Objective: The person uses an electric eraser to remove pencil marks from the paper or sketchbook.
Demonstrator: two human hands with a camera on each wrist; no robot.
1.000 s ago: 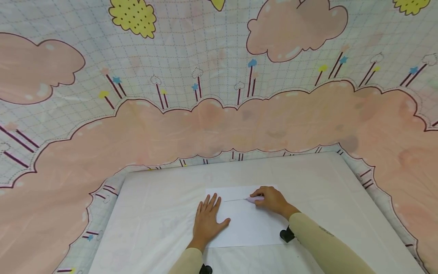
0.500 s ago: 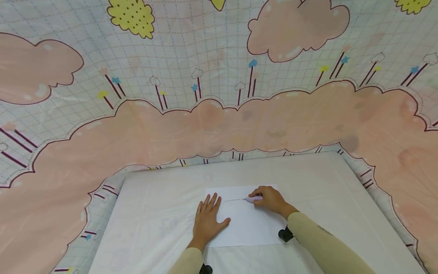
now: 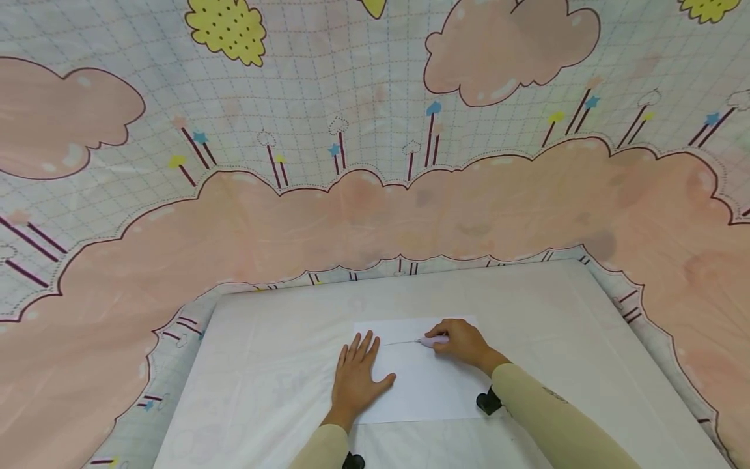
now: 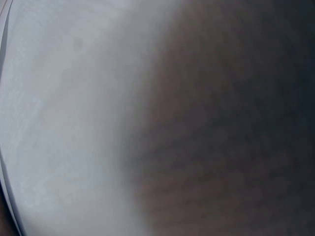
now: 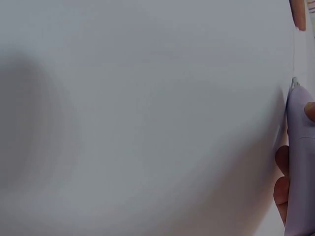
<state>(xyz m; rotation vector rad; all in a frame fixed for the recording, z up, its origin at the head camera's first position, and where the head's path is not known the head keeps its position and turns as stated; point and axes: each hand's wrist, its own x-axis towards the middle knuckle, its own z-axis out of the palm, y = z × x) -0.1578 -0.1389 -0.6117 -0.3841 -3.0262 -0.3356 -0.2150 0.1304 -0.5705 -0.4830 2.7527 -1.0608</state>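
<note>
A white sheet of paper (image 3: 428,397) lies on the white-covered table. My left hand (image 3: 356,378) rests on the sheet's left side, palm down with fingers spread. In my right hand (image 3: 465,344) I grip a lilac utility knife (image 3: 435,341), its tip pointing left. A thin line (image 3: 401,342) runs across the upper part of the paper, from near my left fingers to that tip. The right wrist view shows the small metal tip of the knife (image 5: 298,147) against the paper, with fingers (image 5: 281,189) curled round its body. The left wrist view is mostly blurred.
The white table cover (image 3: 275,365) extends around the sheet on every side. Behind the table hangs a cloth printed with clouds (image 3: 510,52) and a grid. Black wrist cameras (image 3: 489,402) sit at both sleeves.
My right hand and the knife have shifted very slightly to the left. The left hand stays flat on the sheet.
</note>
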